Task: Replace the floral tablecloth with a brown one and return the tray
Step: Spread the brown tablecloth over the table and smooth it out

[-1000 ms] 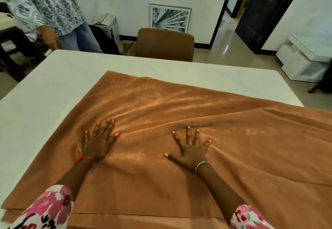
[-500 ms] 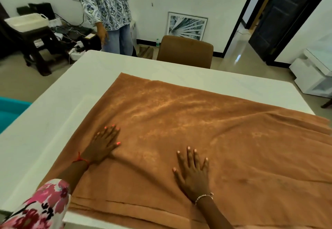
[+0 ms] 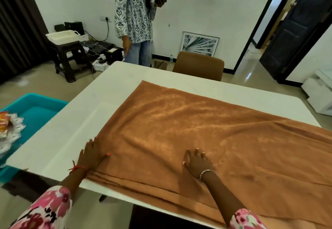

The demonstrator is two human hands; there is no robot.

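- Well, off our left, below the table's edge, the tray (image 3: 10,135) with its lacy rim sits on a teal surface, not yet returned.
- Our left hand (image 3: 91,155) lies flat at the left edge of the brown tablecloth (image 3: 197,130), fingers together and open, gripping nothing.
- Bare white table (image 3: 71,130) shows left and beyond; we judge the spreading step is in hand, since the cloth is doubled at the near edge.
- Our right hand (image 3: 197,163) presses palm-down mid-cloth, fingers open.
- Rightward, folds remain; next we should unfold and smooth, then fetch the tray.
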